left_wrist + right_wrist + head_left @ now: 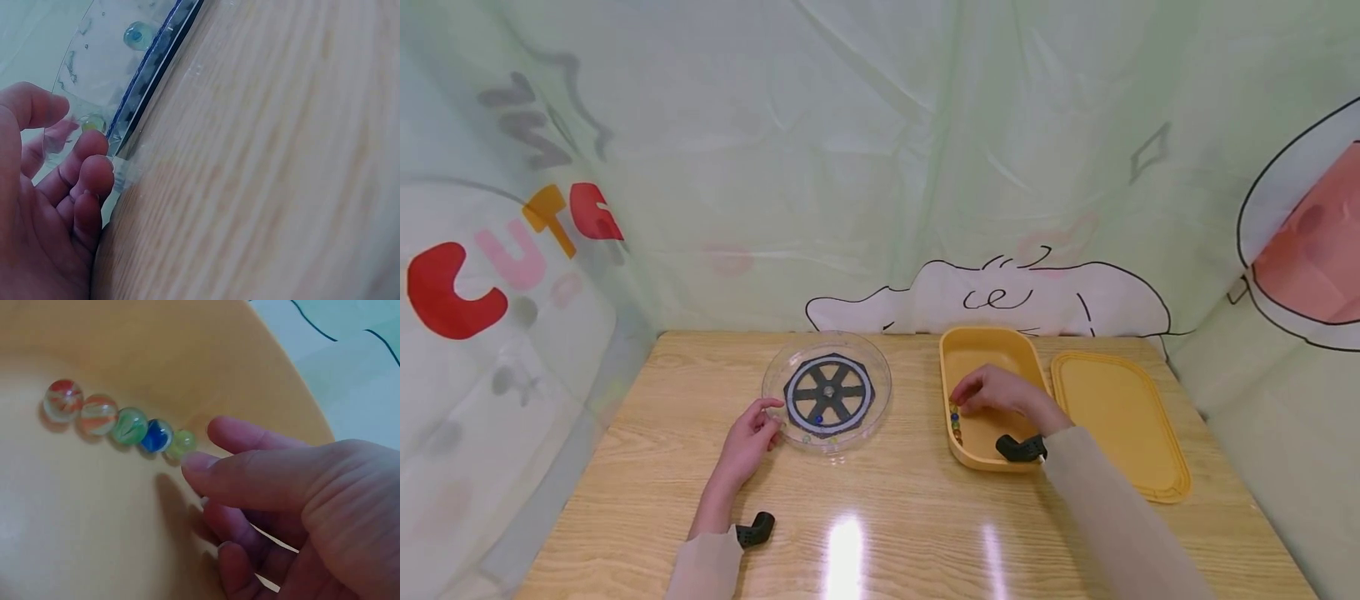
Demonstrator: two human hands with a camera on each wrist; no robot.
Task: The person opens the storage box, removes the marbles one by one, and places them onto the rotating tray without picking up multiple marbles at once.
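In the head view, my left hand is at the near left edge of a round clear plastic dish. Its fingers are loosely bent against the clear wall, with no firm grip visible. A greenish marble and a yellowish marble lie inside the dish near those fingers. My right hand reaches into a yellow-orange tray. Its thumb and forefinger stand apart right beside a yellow marble; contact is unclear. In line with it are a blue marble, a green marble, an orange-striped marble and a red-streaked marble.
A dark spoked wheel shape shows at the dish, with a blue marble over its lower part. Right of the tray lies a flat yellow-orange lid. Behind the wooden table hangs a printed curtain.
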